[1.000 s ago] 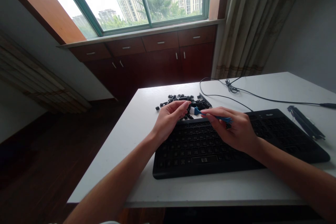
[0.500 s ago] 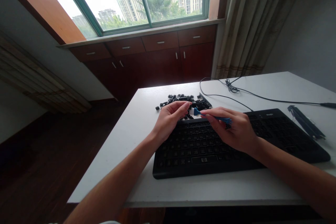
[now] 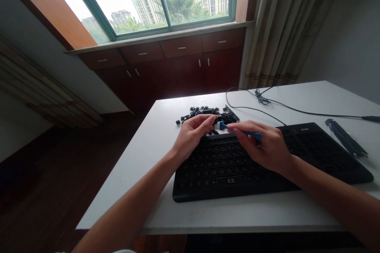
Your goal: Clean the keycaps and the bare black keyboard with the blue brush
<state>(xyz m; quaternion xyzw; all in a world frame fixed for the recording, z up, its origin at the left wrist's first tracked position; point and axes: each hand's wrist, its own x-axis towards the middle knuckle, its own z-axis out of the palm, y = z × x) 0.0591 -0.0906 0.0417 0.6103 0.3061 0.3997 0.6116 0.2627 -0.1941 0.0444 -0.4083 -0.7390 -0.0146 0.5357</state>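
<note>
A black keyboard [image 3: 225, 174] lies on the white table [image 3: 148, 154]. My right hand [image 3: 264, 148] hovers over its upper rows, fingers closed round a thin blue tool [image 3: 237, 129] whose tip points left. My left hand [image 3: 192, 134] is just left of that tip, at the keyboard's far left corner, fingers curled together; whether it holds anything small is hidden. A heap of loose black keycaps [image 3: 208, 114] lies on the table right behind both hands.
A black cable [image 3: 267, 104] loops across the table's far side to the right edge. A long black strip [image 3: 346, 138] lies right of the keyboard. Behind the table stand dark wooden cabinets [image 3: 178, 67] under a window, with a curtain [image 3: 285, 23] on the right.
The tip of the blue tool has shifted slightly near my left fingers, and the small white spot seen there a second ago is gone. Both hands otherwise stay put.
</note>
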